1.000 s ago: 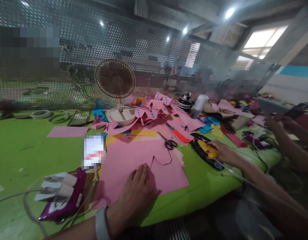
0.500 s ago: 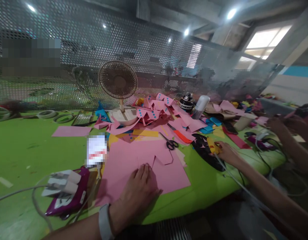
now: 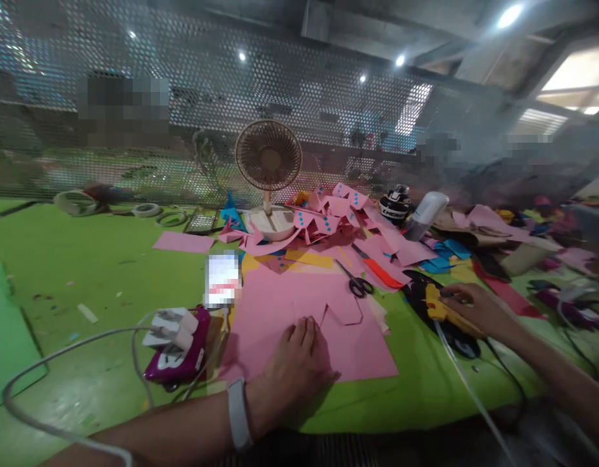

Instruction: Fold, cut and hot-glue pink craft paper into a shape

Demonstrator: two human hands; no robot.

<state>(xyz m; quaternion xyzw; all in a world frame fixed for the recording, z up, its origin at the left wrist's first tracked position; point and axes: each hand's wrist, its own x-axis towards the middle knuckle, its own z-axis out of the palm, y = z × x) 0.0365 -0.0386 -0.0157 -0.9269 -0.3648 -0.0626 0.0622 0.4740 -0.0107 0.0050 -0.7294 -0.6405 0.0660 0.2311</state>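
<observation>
My left hand [image 3: 297, 366] lies flat, fingers together, on a large pink paper sheet [image 3: 309, 311] near the table's front edge; a white band sits on that wrist. My right hand [image 3: 474, 308] is wrapped round a yellow glue gun [image 3: 438, 308], whose white cord [image 3: 467, 383] trails toward me. The gun rests over a black sheet [image 3: 419, 292]. Black-handled scissors [image 3: 358, 283] lie on the pink paper between my hands.
A small desk fan [image 3: 268, 162] stands at the back before a perforated metal screen. Pink, blue and yellow paper scraps [image 3: 338, 220] are heaped behind the scissors. A purple power strip [image 3: 176, 353] with white plugs lies left. Tape rolls [image 3: 146, 209] sit far left on the green table [image 3: 85, 272].
The view has swung left, so everything sits further right in frame. My right hand has kept its hold on the glue gun and drawn slightly nearer. My left hand stays on the pink sheet.
</observation>
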